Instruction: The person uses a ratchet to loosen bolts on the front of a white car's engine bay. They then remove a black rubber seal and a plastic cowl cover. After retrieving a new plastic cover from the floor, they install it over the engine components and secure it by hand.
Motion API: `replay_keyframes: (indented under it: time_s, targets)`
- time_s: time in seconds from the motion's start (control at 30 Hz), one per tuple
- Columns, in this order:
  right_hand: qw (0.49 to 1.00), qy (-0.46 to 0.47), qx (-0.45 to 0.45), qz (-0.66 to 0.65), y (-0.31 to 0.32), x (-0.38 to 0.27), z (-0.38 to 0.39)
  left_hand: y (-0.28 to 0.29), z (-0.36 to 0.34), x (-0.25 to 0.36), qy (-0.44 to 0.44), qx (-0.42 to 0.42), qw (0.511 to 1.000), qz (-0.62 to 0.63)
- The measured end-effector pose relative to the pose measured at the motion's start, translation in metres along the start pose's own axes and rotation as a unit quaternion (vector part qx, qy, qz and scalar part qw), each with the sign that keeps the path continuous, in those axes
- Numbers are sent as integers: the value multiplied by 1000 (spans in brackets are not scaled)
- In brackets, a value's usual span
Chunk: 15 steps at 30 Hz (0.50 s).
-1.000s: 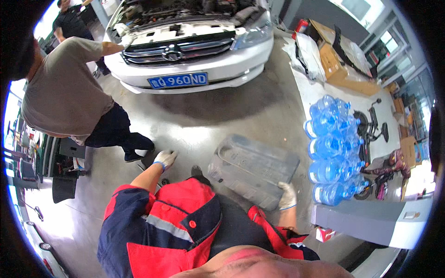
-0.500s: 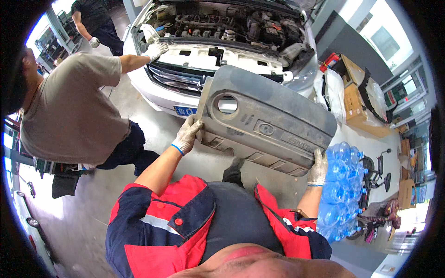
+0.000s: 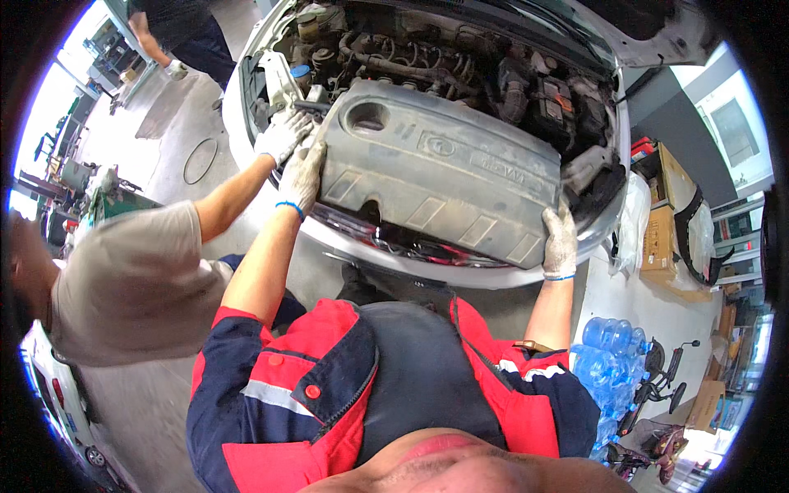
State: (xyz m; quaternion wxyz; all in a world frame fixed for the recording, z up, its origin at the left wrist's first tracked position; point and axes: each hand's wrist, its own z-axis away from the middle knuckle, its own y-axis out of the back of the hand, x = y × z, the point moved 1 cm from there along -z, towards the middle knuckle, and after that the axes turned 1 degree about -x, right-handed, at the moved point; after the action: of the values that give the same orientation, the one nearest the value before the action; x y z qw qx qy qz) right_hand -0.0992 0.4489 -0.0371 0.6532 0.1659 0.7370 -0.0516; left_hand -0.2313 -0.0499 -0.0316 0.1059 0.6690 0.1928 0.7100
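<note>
A large grey plastic engine cover (image 3: 444,164) with a round hole near its left end is between my hands, tilted, over the front of the engine bay. My left hand (image 3: 305,177), in a whitish work glove, grips its left edge. At the right lower corner my gloved right hand (image 3: 560,240) holds the other end. The cover hides the car's front crossmember and part of the engine (image 3: 411,62). Close beside my left hand, a co-worker's gloved hand (image 3: 283,135) rests at the front left of the bay.
The co-worker in a grey-brown shirt (image 3: 140,287) leans in at my left. Another person in dark clothes (image 3: 185,33) stands farther back. Blue water bottles (image 3: 610,361), a small bike (image 3: 657,386) and a cardboard box (image 3: 660,238) are at the right. The car's raised hood (image 3: 657,29) hangs overhead.
Both my hands have carried the engine cover forward, from before the bumper to over the engine bay. The view has come closer to the car. The co-worker's hand is now near my left hand.
</note>
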Motion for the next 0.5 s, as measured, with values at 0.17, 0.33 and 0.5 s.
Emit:
replay_keyframes:
  time_s: [0.17,0.33,0.5]
  targets:
    - [991,-33,82,-101,-42,-7,-63,7,-114,6,-178,-63,911,-368]
    - [987,-71,120,-76,-69,-22,-115,-8,-200,21,-9,-88,990,-108]
    - [973,-141,119,-138,-98,-54,-205,-12,-311,50,185,-117,917,333]
